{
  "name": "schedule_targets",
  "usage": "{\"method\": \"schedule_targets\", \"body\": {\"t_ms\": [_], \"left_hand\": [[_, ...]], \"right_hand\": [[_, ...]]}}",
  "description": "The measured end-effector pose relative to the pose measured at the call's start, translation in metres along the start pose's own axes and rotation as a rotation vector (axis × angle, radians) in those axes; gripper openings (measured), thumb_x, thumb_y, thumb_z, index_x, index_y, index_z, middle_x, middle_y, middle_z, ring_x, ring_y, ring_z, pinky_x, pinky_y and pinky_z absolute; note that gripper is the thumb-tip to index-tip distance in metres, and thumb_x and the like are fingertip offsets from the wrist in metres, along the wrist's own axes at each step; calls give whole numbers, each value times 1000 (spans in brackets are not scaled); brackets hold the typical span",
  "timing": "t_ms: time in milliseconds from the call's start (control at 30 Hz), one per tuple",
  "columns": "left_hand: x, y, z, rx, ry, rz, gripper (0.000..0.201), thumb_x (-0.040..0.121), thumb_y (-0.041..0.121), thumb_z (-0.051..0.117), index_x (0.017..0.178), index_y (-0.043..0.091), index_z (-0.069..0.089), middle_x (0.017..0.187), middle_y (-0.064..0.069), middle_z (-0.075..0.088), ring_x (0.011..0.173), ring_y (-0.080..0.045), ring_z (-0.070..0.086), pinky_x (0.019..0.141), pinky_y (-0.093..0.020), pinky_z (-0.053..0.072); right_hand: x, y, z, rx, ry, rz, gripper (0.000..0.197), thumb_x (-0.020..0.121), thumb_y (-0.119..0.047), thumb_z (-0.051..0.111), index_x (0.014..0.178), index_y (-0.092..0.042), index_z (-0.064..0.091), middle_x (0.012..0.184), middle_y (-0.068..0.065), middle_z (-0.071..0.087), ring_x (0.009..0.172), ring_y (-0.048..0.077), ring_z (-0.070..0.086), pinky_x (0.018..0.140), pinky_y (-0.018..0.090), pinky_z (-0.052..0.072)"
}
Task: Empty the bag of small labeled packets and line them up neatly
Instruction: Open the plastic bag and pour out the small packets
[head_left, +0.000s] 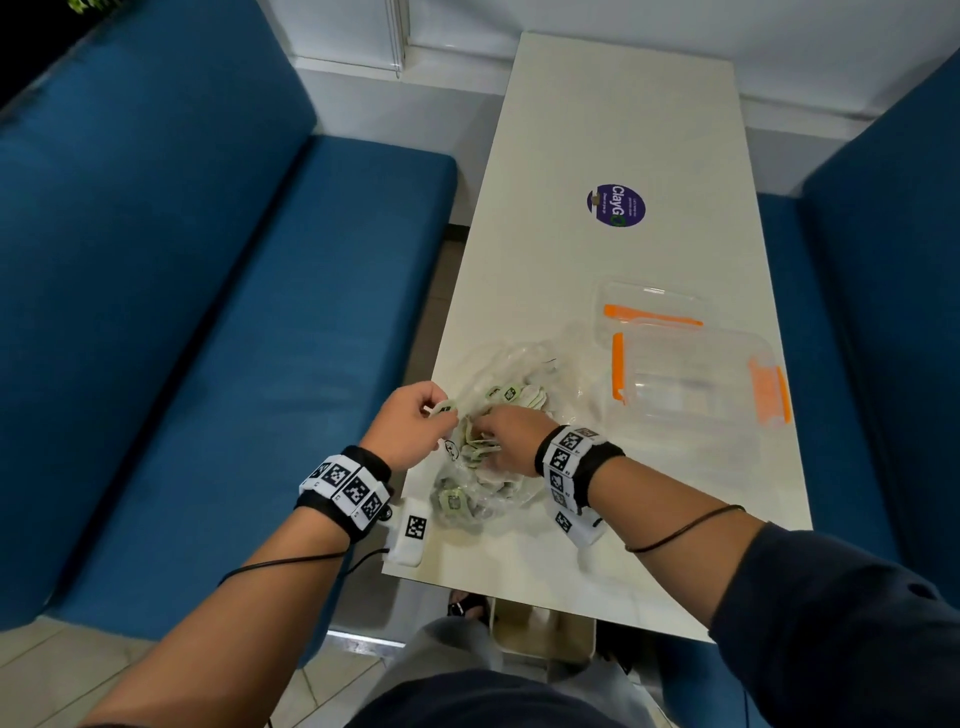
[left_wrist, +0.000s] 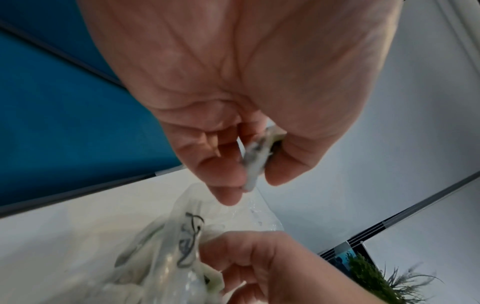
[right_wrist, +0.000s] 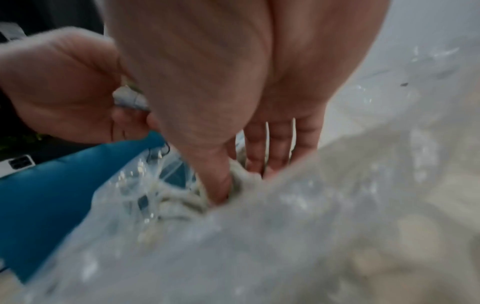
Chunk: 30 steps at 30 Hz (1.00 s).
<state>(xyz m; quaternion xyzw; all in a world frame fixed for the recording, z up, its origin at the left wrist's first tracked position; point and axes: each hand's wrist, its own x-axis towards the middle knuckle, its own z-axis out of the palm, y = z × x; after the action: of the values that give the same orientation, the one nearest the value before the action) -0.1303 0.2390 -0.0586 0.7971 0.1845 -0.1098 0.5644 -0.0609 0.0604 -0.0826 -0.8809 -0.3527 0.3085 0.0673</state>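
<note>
A crumpled clear plastic bag (head_left: 524, 364) lies near the left edge of the white table (head_left: 623, 130), with several small pale-green labeled packets (head_left: 511, 392) in it. My left hand (head_left: 434, 410) hovers at the bag's left side and pinches one packet (left_wrist: 255, 162) between thumb and fingers. My right hand (head_left: 485, 431) reaches into the bag (right_wrist: 311, 236); its thumb and fingers close on a clump of packets (right_wrist: 242, 176). The bag's film hides the fingertips (right_wrist: 270, 164) partly. Black handwriting (left_wrist: 191, 236) marks the bag.
A clear box with orange clips (head_left: 696, 379) stands right of the bag, its lid (head_left: 649, 306) just behind it. A purple round sticker (head_left: 615, 205) sits farther up the table. Blue benches (head_left: 208, 364) flank both sides. The table's near edge is close to my wrists.
</note>
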Motion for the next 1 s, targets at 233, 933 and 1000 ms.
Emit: {"method": "schedule_targets", "body": {"t_ms": [233, 933, 1000], "left_hand": [[-4, 6, 9, -141, -27, -60, 21, 90, -4, 47, 78, 13, 48, 76, -5, 74, 71, -16, 67, 64, -31, 52], [-3, 59, 44, -536, -398, -96, 31, 104, 22, 50, 127, 15, 70, 129, -16, 68, 114, -34, 68, 99, -52, 55], [-5, 61, 51, -540, -482, -100, 35, 103, 26, 55, 133, 11, 64, 119, -19, 70, 102, -33, 70, 90, -47, 57]], "right_hand": [[1, 5, -4, 113, 80, 75, 38, 94, -13, 58, 129, -24, 66, 125, 3, 68, 113, 26, 65, 84, 31, 48], [-82, 33, -84, 589, 132, -47, 17, 97, -19, 69, 112, -20, 75, 96, -5, 77, 84, 7, 70, 80, 21, 54], [-86, 39, -75, 677, 202, -12, 21, 94, -17, 72, 116, -17, 74, 101, 3, 77, 91, 18, 73, 85, 31, 58]]}}
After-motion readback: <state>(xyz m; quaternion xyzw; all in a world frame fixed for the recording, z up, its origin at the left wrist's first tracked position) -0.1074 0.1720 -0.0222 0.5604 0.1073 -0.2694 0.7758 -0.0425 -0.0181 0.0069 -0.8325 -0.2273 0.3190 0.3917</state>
